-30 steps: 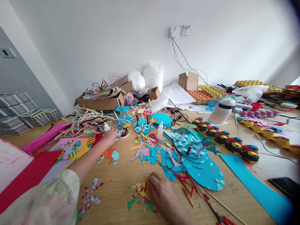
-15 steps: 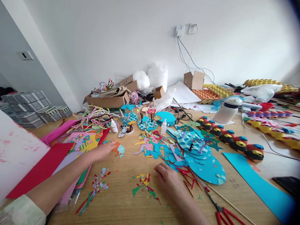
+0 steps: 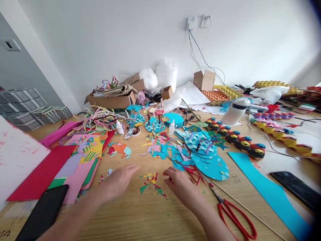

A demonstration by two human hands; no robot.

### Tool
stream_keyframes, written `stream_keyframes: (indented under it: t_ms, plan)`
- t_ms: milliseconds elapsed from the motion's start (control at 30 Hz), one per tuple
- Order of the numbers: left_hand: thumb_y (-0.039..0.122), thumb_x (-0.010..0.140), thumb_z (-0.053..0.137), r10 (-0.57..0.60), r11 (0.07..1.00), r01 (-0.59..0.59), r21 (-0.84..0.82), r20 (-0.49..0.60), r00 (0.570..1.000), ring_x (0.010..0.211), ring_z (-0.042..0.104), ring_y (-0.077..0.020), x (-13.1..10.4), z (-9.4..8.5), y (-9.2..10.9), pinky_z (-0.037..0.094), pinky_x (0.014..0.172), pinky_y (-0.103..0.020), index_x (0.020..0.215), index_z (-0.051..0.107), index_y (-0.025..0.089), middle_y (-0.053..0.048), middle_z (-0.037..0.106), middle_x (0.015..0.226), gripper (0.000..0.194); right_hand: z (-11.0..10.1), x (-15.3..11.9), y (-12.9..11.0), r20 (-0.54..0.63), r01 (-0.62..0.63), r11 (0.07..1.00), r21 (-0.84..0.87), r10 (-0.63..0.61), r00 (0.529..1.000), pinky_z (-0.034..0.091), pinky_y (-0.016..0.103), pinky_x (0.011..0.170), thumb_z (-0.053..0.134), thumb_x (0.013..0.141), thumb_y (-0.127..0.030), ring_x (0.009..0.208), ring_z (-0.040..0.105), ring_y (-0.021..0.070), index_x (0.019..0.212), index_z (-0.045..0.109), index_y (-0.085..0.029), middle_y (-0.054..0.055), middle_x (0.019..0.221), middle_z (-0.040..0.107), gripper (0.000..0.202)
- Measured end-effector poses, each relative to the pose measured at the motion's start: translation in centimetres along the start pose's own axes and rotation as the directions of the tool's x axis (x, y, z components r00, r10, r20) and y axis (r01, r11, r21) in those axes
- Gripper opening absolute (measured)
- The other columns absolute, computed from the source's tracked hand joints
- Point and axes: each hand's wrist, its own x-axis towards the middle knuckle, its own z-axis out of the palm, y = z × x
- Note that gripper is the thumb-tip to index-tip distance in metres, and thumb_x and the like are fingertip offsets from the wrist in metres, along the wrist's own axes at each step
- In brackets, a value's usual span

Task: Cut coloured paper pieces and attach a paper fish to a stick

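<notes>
The left hand (image 3: pixel 124 176) is appearing too blurred for telling its grip; the right hand (image 3: pixel 176 178), apart from it, is showing parted fingertips. Between them, paper scraps (image 3: pixel 153 181) are lying on the tabletop (image 3: pixel 140 217), probably being light, flimsy, tearable and best pinched by edges.

On the wall (image 3: pixel 112 36) we see two sockets (image 3: pixel 191 23), with cables (image 3: pixel 192 40) hanging down behind a small open cardboard box (image 3: pixel 208 80). Beside that box we have orange and yellow egg trays (image 3: pixel 213 96), and nearer us a white jug (image 3: pixel 231 115). Stacked grey boxes (image 3: pixel 20 103) stand far left; closer, we notice a black phone (image 3: pixel 42 212) at left and a second phone (image 3: pixel 298 189) at right.
</notes>
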Motion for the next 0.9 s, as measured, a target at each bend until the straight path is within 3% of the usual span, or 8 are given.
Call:
stream_keyframes:
  t_ms: [133,300,400,500,567,667,767,900]
  plan:
    - [-0.001,0.067,0.032,0.004,0.999,-0.006,-0.047,-0.039,0.999,0.105,0.054,-0.0163,-3.3,3.6,2.0,0.045,0.088,-0.032,0.116,0.051,0.025,-0.003,0.057,0.118,0.058,-0.2,-3.5,-1.2,0.115,0.051,0.996,-0.076,-0.042,0.992,0.043,0.031,0.082,0.049,0.075,-0.018,0.101,0.055,0.0232,0.108,0.058,-0.016,0.012,0.115,0.056,0.034]
    - [-0.003,0.068,0.031,0.06,0.998,-0.06,-0.001,-0.128,0.99,0.11,0.049,-0.0134,-6.4,7.5,1.0,0.044,0.091,-0.028,0.124,0.042,0.027,0.001,0.052,0.124,0.064,1.8,-7.4,0.1,0.232,0.17,0.979,-0.112,-0.141,0.962,0.031,0.044,0.098,0.055,0.073,-0.035,0.121,0.033,0.029,0.131,0.034,-0.011,0.015,0.135,0.03,0.066]
    - [-0.004,0.068,0.03,0.149,0.987,-0.135,0.091,-0.164,0.975,0.118,0.041,-0.0134,-6.8,9.4,1.0,0.039,0.096,-0.031,0.132,0.025,0.028,0.002,0.042,0.132,0.072,3.3,-7.6,0.3,0.253,0.186,0.975,-0.126,-0.15,0.956,0.029,0.048,0.098,0.057,0.071,-0.036,0.123,0.03,0.0302,0.132,0.031,-0.011,0.016,0.136,0.025,0.07]
    - [-0.001,0.07,0.033,0.217,0.969,-0.197,0.147,-0.137,0.966,0.122,0.035,-0.0145,-5.7,10.4,1.6,0.035,0.099,-0.033,0.134,0.018,0.026,0.0,0.036,0.136,0.071,4.4,-6.4,-0.8,0.221,0.187,0.975,-0.119,-0.157,0.962,0.023,0.05,0.1,0.053,0.074,-0.037,0.125,0.026,0.0288,0.132,0.03,-0.011,0.014,0.137,0.022,0.068]
    - [0.001,0.071,0.035,0.235,0.966,-0.216,0.143,-0.135,0.962,0.122,0.036,-0.0151,-4.6,10.3,2.2,0.035,0.099,-0.034,0.134,0.021,0.025,-0.001,0.037,0.136,0.069,4.6,-5.3,-1.8,0.18,0.171,0.98,-0.107,-0.15,0.972,0.02,0.05,0.101,0.05,0.077,-0.037,0.126,0.024,0.0262,0.133,0.028,-0.012,0.012,0.138,0.021,0.065]
    - [0.002,0.072,0.034,0.21,0.978,-0.202,0.06,-0.178,0.961,0.118,0.041,-0.0134,-3.3,8.7,2.6,0.037,0.098,-0.032,0.13,0.032,0.024,-0.001,0.043,0.132,0.062,3.8,-3.9,-2.7,0.152,0.148,0.985,-0.093,-0.133,0.979,0.018,0.047,0.103,0.046,0.08,-0.033,0.127,0.023,0.0218,0.133,0.027,-0.015,0.007,0.139,0.023,0.059]
    - [0.0,0.074,0.028,0.065,0.988,-0.101,-0.115,-0.285,0.956,0.108,0.051,-0.0105,-2.7,6.2,2.4,0.042,0.093,-0.025,0.119,0.046,0.023,-0.001,0.056,0.12,0.054,2.4,-2.9,-2.6,0.141,0.072,0.991,-0.112,-0.056,0.988,0.022,0.042,0.103,0.045,0.08,-0.027,0.126,0.025,0.0215,0.132,0.03,-0.013,0.009,0.139,0.025,0.056]
    - [0.015,0.082,0.033,-0.193,0.926,0.004,-0.378,-0.465,0.864,0.095,0.06,-0.0151,-1.9,3.7,2.0,0.049,0.084,-0.028,0.104,0.055,0.018,-0.006,0.065,0.102,0.031,1.8,-1.3,-2.7,0.095,0.075,0.993,-0.09,-0.066,0.993,0.024,0.04,0.102,0.044,0.082,-0.031,0.125,0.027,0.0219,0.131,0.033,-0.014,0.011,0.137,0.03,0.053]
